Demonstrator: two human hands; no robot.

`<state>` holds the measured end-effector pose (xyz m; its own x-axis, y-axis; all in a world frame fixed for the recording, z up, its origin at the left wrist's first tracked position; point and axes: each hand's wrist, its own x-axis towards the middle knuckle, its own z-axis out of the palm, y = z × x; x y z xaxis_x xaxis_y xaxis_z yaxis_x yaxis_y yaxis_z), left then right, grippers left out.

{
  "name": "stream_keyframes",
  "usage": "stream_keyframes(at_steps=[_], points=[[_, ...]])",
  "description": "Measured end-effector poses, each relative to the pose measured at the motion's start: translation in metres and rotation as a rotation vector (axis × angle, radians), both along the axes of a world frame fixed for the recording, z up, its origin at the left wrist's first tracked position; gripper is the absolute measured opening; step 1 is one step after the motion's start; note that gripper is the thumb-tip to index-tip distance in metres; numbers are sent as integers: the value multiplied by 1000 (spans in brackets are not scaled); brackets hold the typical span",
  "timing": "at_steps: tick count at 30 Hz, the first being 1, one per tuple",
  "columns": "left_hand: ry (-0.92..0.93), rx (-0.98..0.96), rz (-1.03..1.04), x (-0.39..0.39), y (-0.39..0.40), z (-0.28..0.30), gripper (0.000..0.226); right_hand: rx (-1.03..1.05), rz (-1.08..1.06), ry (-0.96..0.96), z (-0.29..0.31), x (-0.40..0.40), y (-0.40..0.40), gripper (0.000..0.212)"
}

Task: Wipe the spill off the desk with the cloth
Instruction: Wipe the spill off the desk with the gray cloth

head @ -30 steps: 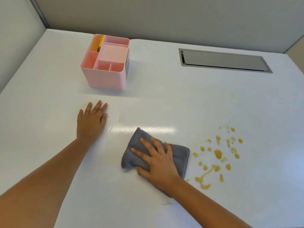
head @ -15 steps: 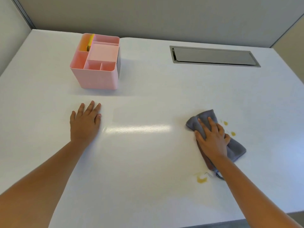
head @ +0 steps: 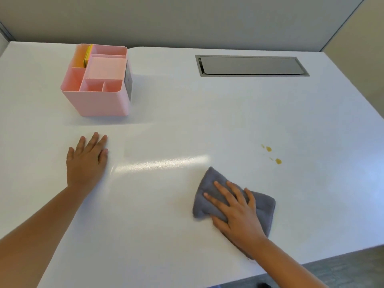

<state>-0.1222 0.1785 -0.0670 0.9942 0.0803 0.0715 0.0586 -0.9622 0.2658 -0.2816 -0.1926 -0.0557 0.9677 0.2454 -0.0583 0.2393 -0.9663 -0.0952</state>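
Note:
A folded grey cloth (head: 264, 204) lies flat on the white desk (head: 187, 121), near its front edge. My right hand (head: 236, 213) presses down on the cloth with fingers spread. Two small amber spill drops (head: 278, 161) and a couple of faint specks sit on the desk, up and to the right of the cloth, apart from it. A faint yellowish smear shows right of the cloth. My left hand (head: 87, 161) rests palm down on the bare desk at the left, holding nothing.
A pink desk organiser (head: 97, 100) with yellow notes stands at the back left. A grey metal cable hatch (head: 251, 65) is set into the desk at the back right. The desk's front edge runs just below my right forearm. Grey partition walls close the back.
My right hand slid the cloth right across the amber spill, then back toward me and left. Most drops are gone; two small ones are left. My left hand stayed put.

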Motion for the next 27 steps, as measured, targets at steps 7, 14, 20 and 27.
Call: stream_keyframes(at_steps=[7,14,20,27], points=[[-7,10,-1,0,-2,2,46,-12,-658,-25,8,62,-109,52],[-19,12,15,1,-5,2,52,82,-1013,55,15,141,-88,51],[-44,-14,22,1,-4,2,52,69,-502,36,11,160,53,54],[-42,17,-8,1,-1,1,51,56,-16,31,5,80,140,51]])
